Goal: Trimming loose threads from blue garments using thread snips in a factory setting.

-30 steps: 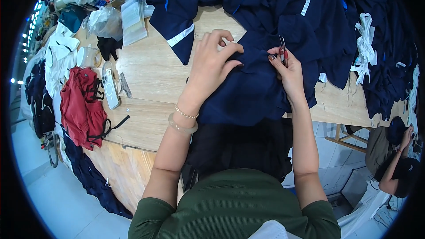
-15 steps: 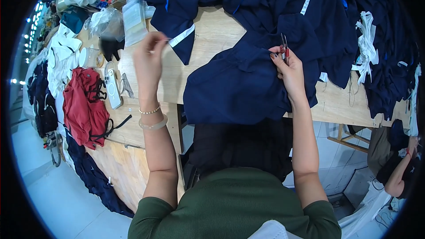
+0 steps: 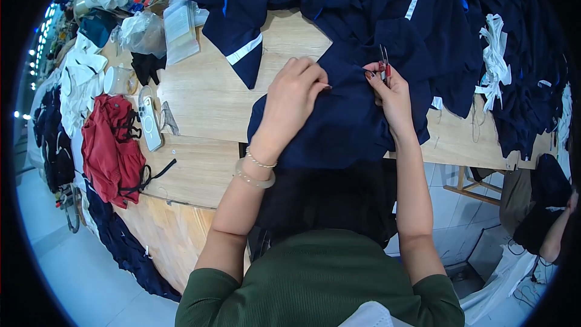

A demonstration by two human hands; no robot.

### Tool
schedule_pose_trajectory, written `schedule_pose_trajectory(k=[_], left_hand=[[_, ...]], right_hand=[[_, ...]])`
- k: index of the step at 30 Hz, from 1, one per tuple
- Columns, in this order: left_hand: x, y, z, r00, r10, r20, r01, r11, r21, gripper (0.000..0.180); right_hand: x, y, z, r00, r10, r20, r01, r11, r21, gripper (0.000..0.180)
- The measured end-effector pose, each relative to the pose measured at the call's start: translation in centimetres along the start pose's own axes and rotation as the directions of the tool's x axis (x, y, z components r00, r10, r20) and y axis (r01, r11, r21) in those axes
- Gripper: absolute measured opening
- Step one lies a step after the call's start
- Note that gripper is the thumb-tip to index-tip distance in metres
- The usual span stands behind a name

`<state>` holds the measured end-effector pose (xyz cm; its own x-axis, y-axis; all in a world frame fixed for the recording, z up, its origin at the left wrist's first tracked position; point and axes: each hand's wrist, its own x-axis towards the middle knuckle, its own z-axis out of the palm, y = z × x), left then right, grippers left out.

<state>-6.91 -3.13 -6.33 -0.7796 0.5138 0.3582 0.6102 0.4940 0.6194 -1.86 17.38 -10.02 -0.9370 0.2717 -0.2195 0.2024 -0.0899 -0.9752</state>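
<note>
Head cam, only view I've got: half a second ago my left hand (image 3: 293,94) was a blur way out toward the left edge, by the white-striped corner. Now it's back over the navy cloth (image 3: 345,136), pretty much where it was a second ago. Those fingers are curled, thumb tip near the index; can't tell if there's anything tiny between them. My right hand (image 3: 394,94) has hardly budged, fingers wrapped round the red-handled snips (image 3: 388,72), thumb and index at the cloth.

The snips' two thin tips point at the far edge, long axis running near to far with a slight lean left. The cloth sits at the near edge and droops over it onto my lap. It's so bunched I can't call its long axis.

Worktop (image 3: 206,100) is pale wood. There's a navy garment pile (image 3: 451,30) along the far edge, white strips (image 3: 496,63) near the right edge, and a red garment (image 3: 112,145) plus a white phone (image 3: 150,122) toward the left edge. Tiled floor (image 3: 82,260) below, and a co-worker's arm (image 3: 558,230) off right.
</note>
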Motion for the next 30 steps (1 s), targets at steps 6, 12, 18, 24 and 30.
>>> schedule_pose_trajectory(k=[6,12,18,24,30], left_hand=[[-0.7,-0.5,-2.8,0.954,-0.236,0.186,0.284,0.909,-0.306,0.005],[0.2,1.1,-0.2,1.0,0.015,-0.026,-0.013,0.996,0.087,0.023],[-0.2,0.0,-0.4,0.977,-0.171,0.127,0.19,0.969,-0.156,0.01],[-0.9,-0.6,-3.3,0.944,-0.247,0.22,0.312,0.884,-0.348,0.003],[-1.9,-2.5,-6.9,0.907,-0.414,0.072,0.408,0.827,-0.387,0.005]], right_hand=[[0.1,-0.2,-0.3,0.999,0.033,0.0,-0.033,0.999,0.028,0.013],[0.0,-0.1,-0.3,1.0,0.01,-0.008,-0.01,1.0,0.006,0.014],[0.1,0.0,-0.1,1.0,0.013,0.003,-0.013,1.0,0.008,0.013],[0.1,-0.1,-0.4,1.0,0.026,-0.004,-0.025,0.999,0.039,0.012],[0.1,-0.1,-0.2,0.999,0.031,0.009,-0.031,0.999,0.038,0.013]])
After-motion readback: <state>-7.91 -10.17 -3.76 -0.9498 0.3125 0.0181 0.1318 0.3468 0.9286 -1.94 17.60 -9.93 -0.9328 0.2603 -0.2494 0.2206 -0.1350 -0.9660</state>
